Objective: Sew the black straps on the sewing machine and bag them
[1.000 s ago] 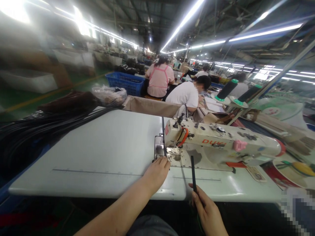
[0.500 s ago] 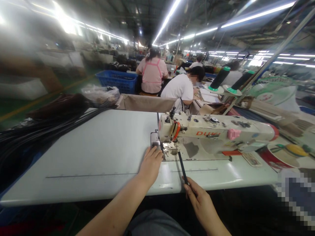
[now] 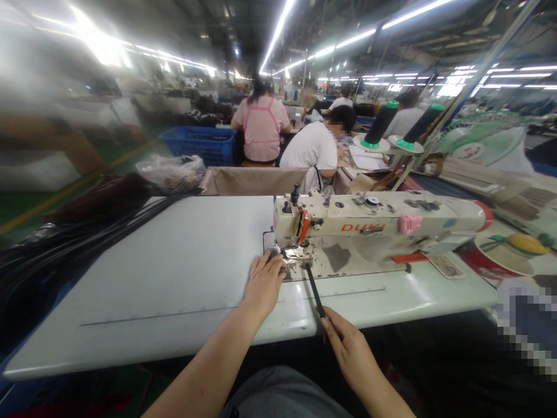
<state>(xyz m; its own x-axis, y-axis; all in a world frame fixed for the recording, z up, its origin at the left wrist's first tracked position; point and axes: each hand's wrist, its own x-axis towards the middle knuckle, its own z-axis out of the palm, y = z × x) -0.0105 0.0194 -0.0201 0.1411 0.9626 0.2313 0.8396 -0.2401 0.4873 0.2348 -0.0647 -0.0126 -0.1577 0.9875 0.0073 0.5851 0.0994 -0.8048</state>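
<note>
My left hand lies palm down at the front left of the sewing machine, fingers stretched towards the metal needle plate. Its fingertips rest beside the presser foot area; whether anything lies under them is hidden. In my right hand a narrow black strip is pinched between thumb and fingers at the table's front edge. The strip points forward and slightly left, its far end on the machine bed just right of the needle plate.
The white table carries a printed ruler line. Black strips hang over its left side. Behind stand a fabric-lined bin, a blue crate and two black thread cones. Two people sit working ahead. A hat lies right.
The view has shifted slightly. My right hand has brought the black strip's far end a little left, closer to the needle plate. My left hand stays flat beside the plate.
</note>
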